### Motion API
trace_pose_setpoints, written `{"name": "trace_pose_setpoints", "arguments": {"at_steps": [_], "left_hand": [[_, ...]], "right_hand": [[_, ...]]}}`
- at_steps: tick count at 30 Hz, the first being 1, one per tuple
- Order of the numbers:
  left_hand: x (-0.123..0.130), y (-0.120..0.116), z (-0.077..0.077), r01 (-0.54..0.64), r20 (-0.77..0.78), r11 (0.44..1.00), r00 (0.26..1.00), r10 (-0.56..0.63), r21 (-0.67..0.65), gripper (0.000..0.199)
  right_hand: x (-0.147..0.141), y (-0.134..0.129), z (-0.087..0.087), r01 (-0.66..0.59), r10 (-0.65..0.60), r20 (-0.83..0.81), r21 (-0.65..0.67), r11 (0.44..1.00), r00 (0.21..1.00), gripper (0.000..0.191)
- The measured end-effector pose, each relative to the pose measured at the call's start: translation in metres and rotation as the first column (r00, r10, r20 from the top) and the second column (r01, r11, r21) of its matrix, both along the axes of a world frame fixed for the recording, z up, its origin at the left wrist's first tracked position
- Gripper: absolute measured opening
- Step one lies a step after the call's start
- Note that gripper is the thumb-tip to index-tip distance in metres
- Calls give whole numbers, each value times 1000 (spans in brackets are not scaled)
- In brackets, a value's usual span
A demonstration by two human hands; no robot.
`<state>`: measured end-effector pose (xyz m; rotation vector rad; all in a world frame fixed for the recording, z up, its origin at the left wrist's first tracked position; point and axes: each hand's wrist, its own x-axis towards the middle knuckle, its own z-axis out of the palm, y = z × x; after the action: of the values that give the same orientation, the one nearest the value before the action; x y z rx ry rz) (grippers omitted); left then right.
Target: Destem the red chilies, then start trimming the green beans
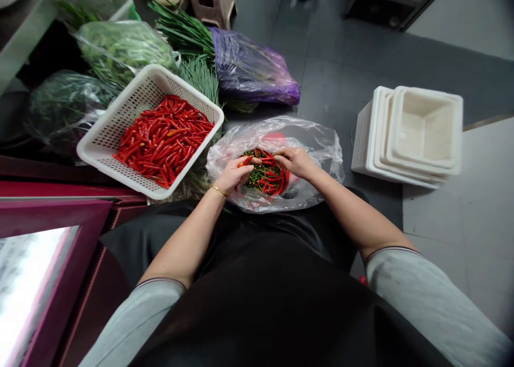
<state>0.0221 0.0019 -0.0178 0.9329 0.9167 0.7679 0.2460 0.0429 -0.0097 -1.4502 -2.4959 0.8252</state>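
Note:
Between my knees lies a clear plastic bag [317, 187], its mouth spread wide. Red chili peppers [275, 182] and many green stems fill its middle. My left hand [236, 174], with a gold bangle at the wrist, is closed on red chili peppers at the bag's left side. Opposite it, my right hand [296, 162] pinches a red chili pepper over the pile, its fingertips partly hiding it. To the left, a white perforated basket [105, 136] tilts toward me and holds a heap of stemless red chili peppers [164, 139].
Bagged greens [124, 48] and a purple bag [257, 67] of long green stalks lie behind the basket. Stacked white baskets [428, 128] stand on the floor at right. A plastic stool [212, 2] is at the back, and a maroon-framed unit [76, 238] borders my left.

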Motion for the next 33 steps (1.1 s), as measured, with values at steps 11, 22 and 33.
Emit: {"name": "trace_pose_setpoints", "arguments": {"at_steps": [11,22,33], "left_hand": [[18,-9,4,36,-30,980,999,-43,-194,40],[-10,-14,3,1,96,994,995,9,-105,55],[21,1,4,122,-443,925,895,54,360,24]], "right_hand": [[-9,-31,-2,-4,-50,285,187,982,957,36],[11,-2,19,58,-57,145,-4,998,988,18],[-10,-17,26,38,-354,-533,-515,857,769,33]]}}
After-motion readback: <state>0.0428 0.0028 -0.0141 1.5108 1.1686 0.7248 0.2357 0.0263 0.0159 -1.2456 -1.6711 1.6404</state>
